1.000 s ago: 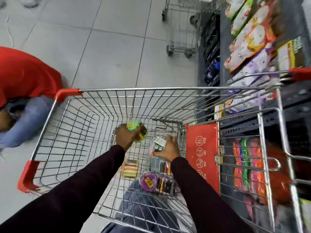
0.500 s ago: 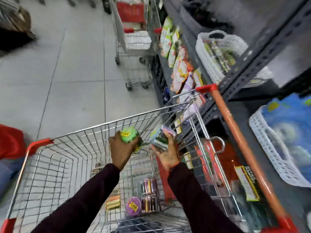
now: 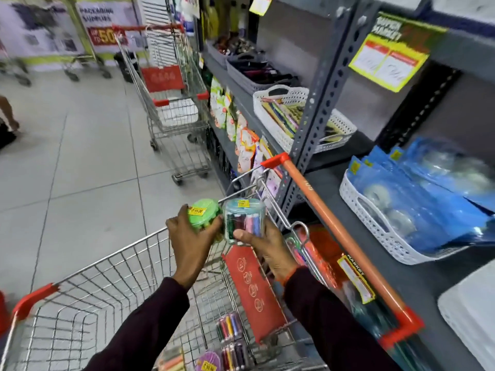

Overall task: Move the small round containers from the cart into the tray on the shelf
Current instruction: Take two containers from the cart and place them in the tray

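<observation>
Gripping a green-lidded container [image 3: 204, 214], the left hand [image 3: 191, 243] has risen above the cart's [image 3: 112, 287] right rim; the right hand [image 3: 263, 247] clasps a clear thread container [image 3: 243, 218], now raised toward the shelf [image 3: 417, 279].

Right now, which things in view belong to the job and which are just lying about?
Belong to the job:
left hand holding the green-lidded container
right hand holding the blue-lidded container
purple-lidded container left in the cart

Just lying about:
second cart
white basket of blue packets
white basket of flat packs
yellow price sign
</observation>
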`<state>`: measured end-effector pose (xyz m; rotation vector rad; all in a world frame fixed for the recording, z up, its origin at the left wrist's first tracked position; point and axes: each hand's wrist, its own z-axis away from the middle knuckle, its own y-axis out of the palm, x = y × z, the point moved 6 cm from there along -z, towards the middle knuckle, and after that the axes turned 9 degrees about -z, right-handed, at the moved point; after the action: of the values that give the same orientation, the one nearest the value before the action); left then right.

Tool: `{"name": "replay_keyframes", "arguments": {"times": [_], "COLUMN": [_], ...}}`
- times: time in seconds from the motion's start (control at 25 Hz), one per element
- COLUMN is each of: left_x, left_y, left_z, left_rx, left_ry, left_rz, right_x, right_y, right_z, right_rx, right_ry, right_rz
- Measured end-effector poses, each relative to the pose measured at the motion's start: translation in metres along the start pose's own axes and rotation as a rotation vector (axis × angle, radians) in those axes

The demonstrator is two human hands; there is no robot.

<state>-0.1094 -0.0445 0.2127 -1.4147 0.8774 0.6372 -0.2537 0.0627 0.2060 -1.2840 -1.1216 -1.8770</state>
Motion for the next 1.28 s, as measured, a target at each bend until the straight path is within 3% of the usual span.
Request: {"name": "replay_keyframes", "arguments": {"times": [0.32, 0.56, 0.76, 0.84, 0.92, 1.04, 1.28], "left_x": [-0.155, -0.261, -0.322, -0.338, -0.342, -0.335, -0.327], "left_y": [0.036, 0.140, 0.201, 0.227, 0.259, 0.306, 0.354], "left_z": [0.032, 0.140, 0.247, 0.285, 0.315, 0.340, 0.349], "left_rx": [0.112, 0.498, 0.656, 0.681, 0.799, 0.934, 0.832], "left_ry": [0.394, 0.664, 0.952, 1.074, 1.111, 1.116, 1.254], "left_rz": [0.101, 0.178, 0.176, 0.121, 0.045, -0.128, -0.385], "right_x": [0.125, 0.170, 0.171, 0.162, 0.151, 0.133, 0.119], "right_y": [-0.082, -0.211, -0.305, -0.339, -0.369, -0.393, -0.416], "right_z": [0.068, 0.194, 0.310, 0.341, 0.354, 0.343, 0.319], "right_rx": [-0.296, -0.896, -1.294, -1.419, -1.516, -1.477, -1.432], "right_ry": [-0.384, -0.470, -0.474, -0.406, -0.200, 0.134, 0.211], "right_rz": [0.372, 0.520, 0.575, 0.567, 0.583, 0.687, 0.661]}}
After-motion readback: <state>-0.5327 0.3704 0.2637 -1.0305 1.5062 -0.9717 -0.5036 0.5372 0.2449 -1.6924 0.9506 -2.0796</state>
